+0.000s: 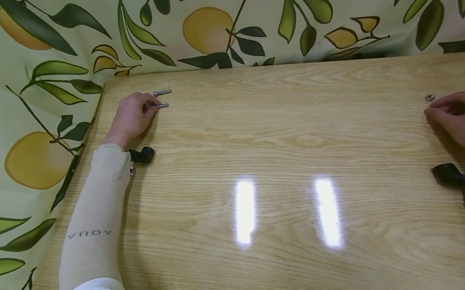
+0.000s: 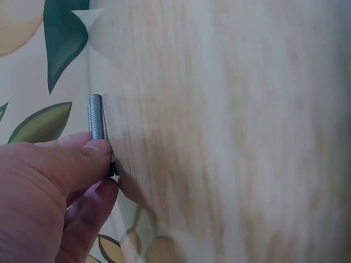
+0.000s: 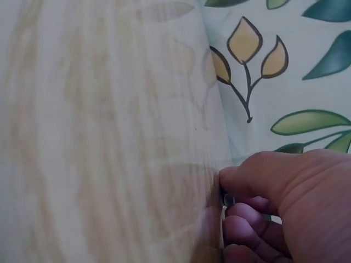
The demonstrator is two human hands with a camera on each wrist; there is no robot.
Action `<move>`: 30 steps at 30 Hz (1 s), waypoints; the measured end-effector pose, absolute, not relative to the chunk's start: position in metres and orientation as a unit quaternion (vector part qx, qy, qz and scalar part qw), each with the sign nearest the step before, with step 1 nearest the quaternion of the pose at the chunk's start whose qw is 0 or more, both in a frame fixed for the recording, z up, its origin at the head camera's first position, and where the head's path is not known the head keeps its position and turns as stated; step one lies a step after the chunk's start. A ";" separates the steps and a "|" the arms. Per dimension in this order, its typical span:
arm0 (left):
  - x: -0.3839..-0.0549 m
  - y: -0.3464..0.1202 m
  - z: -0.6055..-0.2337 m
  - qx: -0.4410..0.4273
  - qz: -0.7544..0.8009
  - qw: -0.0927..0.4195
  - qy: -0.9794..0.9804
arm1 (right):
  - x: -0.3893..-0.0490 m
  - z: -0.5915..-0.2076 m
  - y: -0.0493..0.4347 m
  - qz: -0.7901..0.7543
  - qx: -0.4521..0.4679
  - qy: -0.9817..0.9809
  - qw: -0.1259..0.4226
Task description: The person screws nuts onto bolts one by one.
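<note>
At the left end of the table my left hand (image 1: 132, 116) pinches a metal bolt (image 2: 96, 118) between thumb and fingers. Its threaded shank sticks out past the fingertips; the head end is mostly covered. A second, similar bolt (image 1: 163, 92) lies just beyond it on the table. Over at the right, my right hand (image 1: 464, 117) has thumb and forefinger brought together low over the tabletop. In the right wrist view a small shiny metal nut (image 3: 228, 200) shows between thumb and fingers, mostly hidden. Another nut (image 1: 429, 97) lies on the table just beyond these fingertips.
The wood-grain table (image 1: 277, 137) stretches between the two hands, with two bright light reflections on it. A fruit-and-leaf patterned cloth (image 1: 145, 29) hangs along the back and left edges. Black wrist cameras (image 1: 147, 155) sit on both forearms.
</note>
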State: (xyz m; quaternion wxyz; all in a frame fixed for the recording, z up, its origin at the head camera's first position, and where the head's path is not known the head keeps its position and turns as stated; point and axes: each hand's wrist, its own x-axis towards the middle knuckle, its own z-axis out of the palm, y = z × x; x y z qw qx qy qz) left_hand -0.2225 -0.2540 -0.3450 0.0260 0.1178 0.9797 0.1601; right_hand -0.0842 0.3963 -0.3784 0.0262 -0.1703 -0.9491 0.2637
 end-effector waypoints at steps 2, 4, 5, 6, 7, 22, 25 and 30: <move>-0.223 -0.254 -0.344 0.116 0.161 0.033 0.980 | -0.085 -0.377 0.395 0.241 -0.174 -0.955 0.015; -0.224 -0.254 -0.342 0.115 0.159 0.041 0.980 | -0.085 -0.377 0.395 0.228 -0.173 -0.958 0.009; -0.224 -0.254 -0.342 0.114 0.158 0.045 0.980 | -0.085 -0.377 0.395 0.226 -0.171 -0.959 0.008; -0.224 -0.254 -0.341 0.115 0.156 0.047 0.980 | -0.086 -0.376 0.396 0.225 -0.170 -0.959 0.006; -0.225 -0.254 -0.341 0.116 0.153 0.049 0.980 | -0.086 -0.376 0.396 0.223 -0.170 -0.960 0.002; -0.216 -0.253 -0.342 0.115 0.159 0.032 0.980 | -0.083 -0.375 0.397 0.219 -0.148 -0.964 0.005; -0.211 -0.250 -0.343 0.118 0.165 0.025 0.979 | -0.080 -0.375 0.397 0.230 -0.152 -0.961 0.014; -0.202 -0.242 -0.345 0.117 0.193 0.012 0.974 | -0.080 -0.374 0.394 0.254 -0.150 -0.954 0.051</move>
